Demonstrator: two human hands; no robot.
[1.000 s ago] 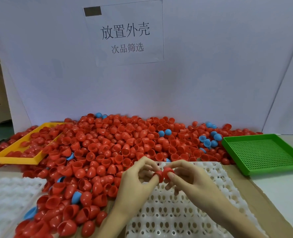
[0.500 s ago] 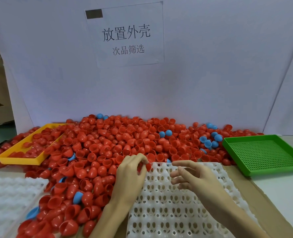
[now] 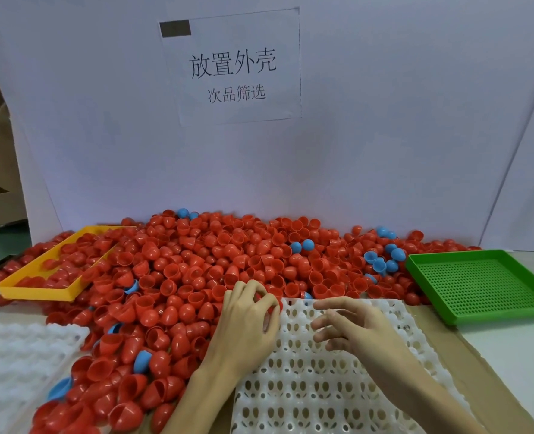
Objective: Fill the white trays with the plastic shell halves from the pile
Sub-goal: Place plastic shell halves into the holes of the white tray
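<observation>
A big pile of red shell halves [image 3: 197, 277], with a few blue ones [image 3: 384, 261] mixed in, covers the table's middle and left. A white tray with egg-shaped holes [image 3: 306, 386] lies in front of me, its holes bare where visible. My left hand [image 3: 247, 321] is at the tray's far left corner, fingers curled round a red shell half [image 3: 273, 308] that shows only partly. My right hand [image 3: 356, 327] hovers over the tray's far part with fingers spread and holds nothing. A second white tray [image 3: 18, 355] lies at the near left.
A yellow tray [image 3: 37, 294] with red halves sits at the back left. A green perforated tray [image 3: 485, 286] sits at the right. A white backboard with a paper sign [image 3: 231, 67] stands behind the pile. Brown cardboard [image 3: 478, 364] lies under the tray.
The two hands, which met holding red shell halves a second ago, have parted. My left hand went left to the tray's corner with a shell; my right hand now hovers with nothing in it.
</observation>
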